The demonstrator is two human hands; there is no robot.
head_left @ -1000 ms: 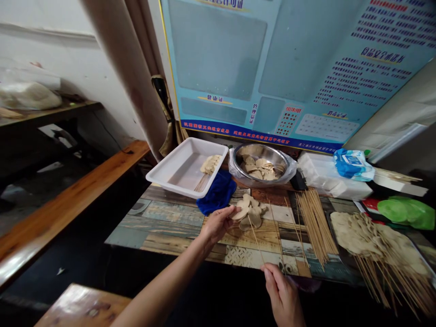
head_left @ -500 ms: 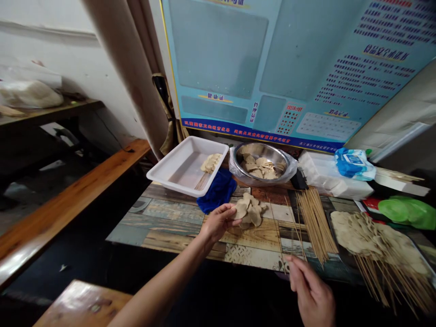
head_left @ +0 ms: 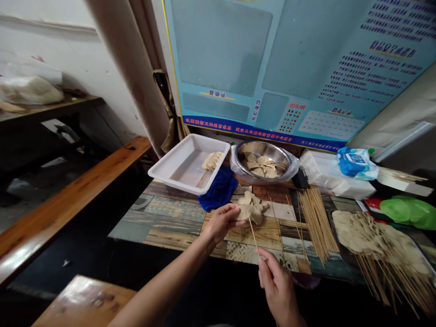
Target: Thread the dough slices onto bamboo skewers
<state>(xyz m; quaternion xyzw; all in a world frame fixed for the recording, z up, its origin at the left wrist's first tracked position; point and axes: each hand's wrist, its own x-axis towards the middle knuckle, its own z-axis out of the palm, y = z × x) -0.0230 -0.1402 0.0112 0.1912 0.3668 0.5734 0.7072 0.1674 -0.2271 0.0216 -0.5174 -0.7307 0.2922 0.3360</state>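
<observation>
My left hand [head_left: 220, 223] pinches a flat, beige food slice [head_left: 243, 212] between thumb and fingers, beside a small pile of similar slices [head_left: 250, 199] on the table. A thin bamboo skewer [head_left: 254, 236] is gripped in my right hand [head_left: 277, 284]. Its tip meets the held slice; whether it has pierced it I cannot tell. To the right lies a bundle of bare skewers [head_left: 317, 222], with a few loose ones next to it. Farther right, a tray carries a heap of skewered slices [head_left: 368, 234], their sticks pointing toward me.
A white plastic tray [head_left: 163, 173] with one skewered portion stands at the back left, partly over a blue cloth [head_left: 220, 188]. Behind the pile sits a steel bowl [head_left: 238, 156] of slices. A wipes packet [head_left: 356, 162] and green plastic bag [head_left: 408, 211] are at right.
My right hand has moved left and a little up, bringing the skewer to the slice. My left hand stays at the pile, holding its slice.
</observation>
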